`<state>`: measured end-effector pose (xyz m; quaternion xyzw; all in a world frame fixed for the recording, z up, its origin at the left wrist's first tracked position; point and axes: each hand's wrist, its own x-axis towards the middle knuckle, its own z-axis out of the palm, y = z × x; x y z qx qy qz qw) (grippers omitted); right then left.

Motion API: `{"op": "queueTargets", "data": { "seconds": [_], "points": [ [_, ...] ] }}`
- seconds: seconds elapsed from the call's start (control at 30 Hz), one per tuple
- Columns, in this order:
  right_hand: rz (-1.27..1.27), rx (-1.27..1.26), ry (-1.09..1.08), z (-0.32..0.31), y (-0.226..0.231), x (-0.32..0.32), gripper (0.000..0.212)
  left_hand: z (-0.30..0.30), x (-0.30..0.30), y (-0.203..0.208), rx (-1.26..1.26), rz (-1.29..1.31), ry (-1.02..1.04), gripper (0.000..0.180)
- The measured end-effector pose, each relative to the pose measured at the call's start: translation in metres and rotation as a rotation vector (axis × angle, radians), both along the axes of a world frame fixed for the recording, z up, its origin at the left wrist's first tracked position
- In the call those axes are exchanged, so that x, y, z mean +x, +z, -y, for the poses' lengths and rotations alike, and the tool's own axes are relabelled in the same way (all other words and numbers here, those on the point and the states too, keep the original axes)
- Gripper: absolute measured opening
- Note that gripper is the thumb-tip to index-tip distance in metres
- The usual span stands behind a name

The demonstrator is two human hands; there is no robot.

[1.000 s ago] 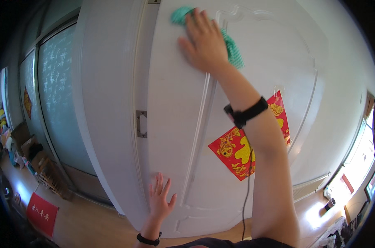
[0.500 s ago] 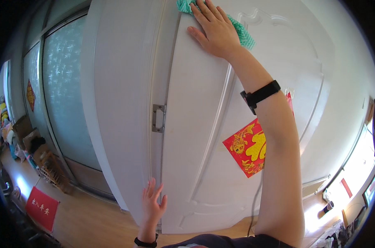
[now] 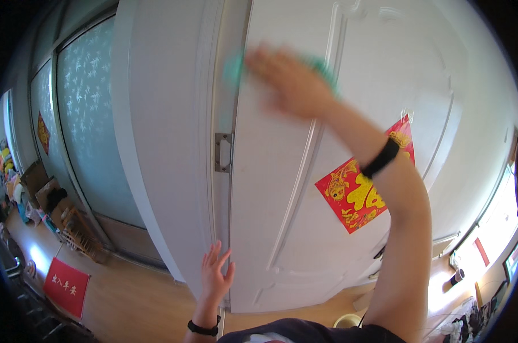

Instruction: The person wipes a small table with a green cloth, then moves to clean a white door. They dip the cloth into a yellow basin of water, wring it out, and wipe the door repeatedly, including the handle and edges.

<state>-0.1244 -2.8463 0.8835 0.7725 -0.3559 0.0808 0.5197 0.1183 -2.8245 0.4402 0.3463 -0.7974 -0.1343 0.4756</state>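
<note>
My right hand (image 3: pixel 290 83), blurred by motion, presses a green cloth (image 3: pixel 327 77) against the upper left part of a white panelled door (image 3: pixel 276 171). The cloth sticks out past the fingers on the left, over the door's edge, and behind the hand on the right. A black band circles my right wrist. Low down beside the door's left edge, my left hand (image 3: pixel 215 277) is raised with fingers apart and nothing in it. Whether it touches the door or its frame, I cannot tell.
A metal plate (image 3: pixel 223 152) with a rectangular opening sits on the door frame. A red and gold paper decoration (image 3: pixel 350 194) hangs on the door. Frosted glass panels (image 3: pixel 96 126) stand to the left, with a red mat (image 3: pixel 67 286) on the wooden floor. A pale bucket (image 3: pixel 347 321) shows below.
My right hand and the cloth have moved down and left along the door, toward its edge. More of the red decoration shows. The view has shifted slightly; my left hand remains raised and open.
</note>
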Motion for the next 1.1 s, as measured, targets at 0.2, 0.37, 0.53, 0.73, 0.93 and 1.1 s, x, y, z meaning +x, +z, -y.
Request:
{"op": "queueTargets", "data": {
  "seconds": [0.2,0.37,0.53,0.73,0.93,1.1],
  "points": [
    [0.189,-0.437,0.105,0.018,-0.008,0.006,0.068,0.000,0.005,-0.012,0.053,-0.015,0.011,0.037],
    [0.020,0.587,0.076,-0.010,-0.222,0.020,0.075,-0.001,0.014,-0.016,0.037,-0.037,-0.010,0.036],
    [-0.126,0.651,-0.082,-0.017,-0.176,0.007,0.081,-0.004,0.030,-0.019,0.029,-0.015,0.025,0.032],
    [0.404,-0.278,-0.125,0.008,-0.086,-0.012,0.055,0.003,0.037,-0.026,0.091,-0.005,0.072,0.029],
    [0.257,0.581,0.082,0.001,-0.329,0.017,0.083,0.007,0.037,-0.029,0.097,0.026,0.036,0.029],
    [0.327,1.260,0.051,-0.025,-0.421,-0.019,0.091,0.003,0.052,-0.035,0.065,0.076,0.047,0.029]
  ]
}}
